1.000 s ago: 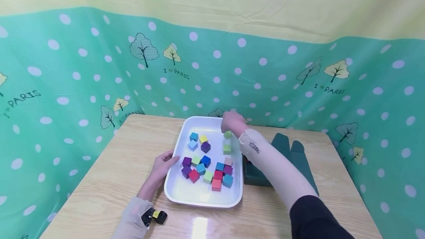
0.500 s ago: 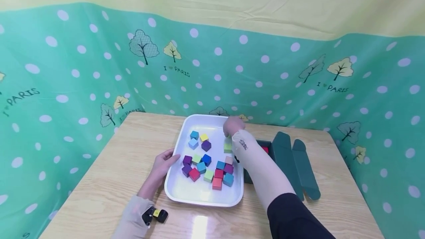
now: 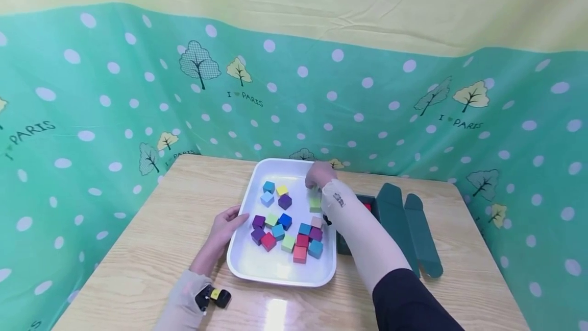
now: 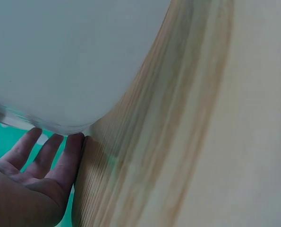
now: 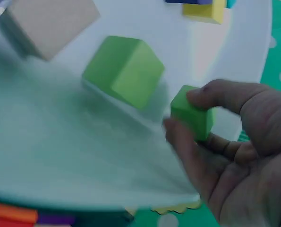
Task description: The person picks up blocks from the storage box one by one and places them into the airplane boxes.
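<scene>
A white tray [image 3: 275,270] holds several small coloured cubes. My left hand [image 3: 227,226] grips its left rim, thumb over the edge; in the left wrist view the fingers [image 4: 67,163] touch the tray's outer wall. Over the tray's far right corner is my right hand [image 3: 320,175]. In the right wrist view its thumb and fingers are round a light green cube [image 5: 192,116], which the hand hides in the head view. Beside it lies another light green cube [image 5: 126,71], with a beige cube [image 5: 55,23] further on.
Right of the tray stands a dark green box [image 3: 343,244] with red pieces visible inside, partly hidden by my right forearm. Its long flaps [image 3: 422,234] spread over the wooden table [image 3: 464,280]. A patterned curtain [image 3: 294,91] hangs behind the table.
My right hand has come down round the far green cube, and the forearm has swung left, uncovering more of the dark green box. My left hand has stayed on the tray's rim.
</scene>
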Tool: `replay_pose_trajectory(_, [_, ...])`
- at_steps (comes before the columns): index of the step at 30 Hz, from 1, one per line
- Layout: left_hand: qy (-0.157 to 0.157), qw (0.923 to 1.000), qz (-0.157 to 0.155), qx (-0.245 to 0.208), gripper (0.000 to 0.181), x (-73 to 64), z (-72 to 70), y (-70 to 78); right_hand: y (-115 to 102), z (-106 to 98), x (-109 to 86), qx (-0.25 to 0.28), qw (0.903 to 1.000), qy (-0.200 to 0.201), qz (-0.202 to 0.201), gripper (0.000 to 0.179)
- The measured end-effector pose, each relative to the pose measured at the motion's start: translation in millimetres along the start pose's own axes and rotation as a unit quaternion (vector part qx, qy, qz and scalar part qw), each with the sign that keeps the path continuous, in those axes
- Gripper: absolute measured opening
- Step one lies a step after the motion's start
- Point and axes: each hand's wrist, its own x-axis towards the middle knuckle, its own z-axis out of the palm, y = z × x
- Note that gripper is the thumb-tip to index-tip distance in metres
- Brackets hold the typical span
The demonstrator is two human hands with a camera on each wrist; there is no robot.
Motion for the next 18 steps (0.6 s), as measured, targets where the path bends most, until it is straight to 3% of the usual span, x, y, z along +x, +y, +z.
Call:
replay_pose_trajectory(3, [0.003,1.0000,-0.004,-0.001,0.053,0.2,0.2,0.7,1,-10,-5.3,0.056,0.9975,-0.038,-0.021,0.028])
replay_pose_trajectory(6, [-0.001,1.0000,0.000,0.003,0.054,1.4,-0.2,0.0,5,-22,-13.3,0.074,0.9944,-0.057,-0.050,0.024])
replay_pose_trajectory(14, [-0.004,0.9999,-0.005,0.011,0.056,2.0,-2.2,-2.0,39,-48,-42.0,0.111,0.9777,-0.060,-0.168,0.042])
replay_pose_trajectory(18, [-0.007,0.9999,-0.008,0.010,0.057,1.2,-1.9,-1.5,61,-56,-57.3,0.116,0.9701,-0.049,-0.207,0.044])
